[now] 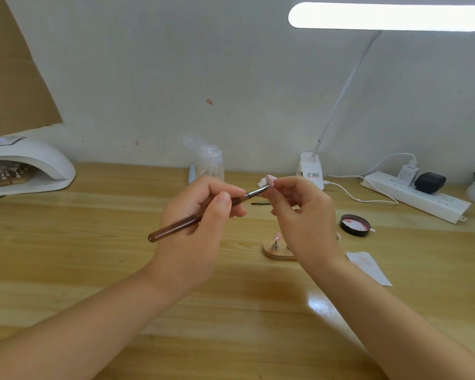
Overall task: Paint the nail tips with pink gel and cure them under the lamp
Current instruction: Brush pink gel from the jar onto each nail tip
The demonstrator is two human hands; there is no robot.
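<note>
A white curing lamp sits at the far left of the wooden table, with small stands just visible in its opening. Right of it, above the table's middle, the left hand curls its fingers round a brown brush, whose bristles touch a pink nail tip pinched in the right hand. Under that hand rests a wooden holder; further right lies an open black jar lid.
</note>
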